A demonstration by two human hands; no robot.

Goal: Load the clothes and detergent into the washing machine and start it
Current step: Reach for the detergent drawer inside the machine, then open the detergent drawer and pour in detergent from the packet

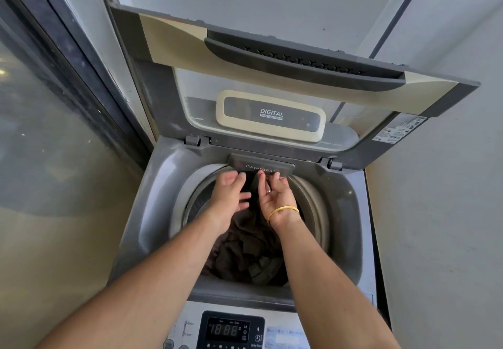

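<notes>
The washing machine [245,212] stands before you, lid [272,57] raised, reading "DIGITAL"; the drawer [261,166] at the tub's far rim reads "Detergent". Dark clothes [245,253] lie in the tub. Your left hand [230,193] and right hand [275,196] reach there, each grip open, empty.

even daylight | soft shadows | fisheye-bent edges | hands slightly blurred

Brown clothes [242,250] heaped in open washing machine [152,185] drum.
</notes>
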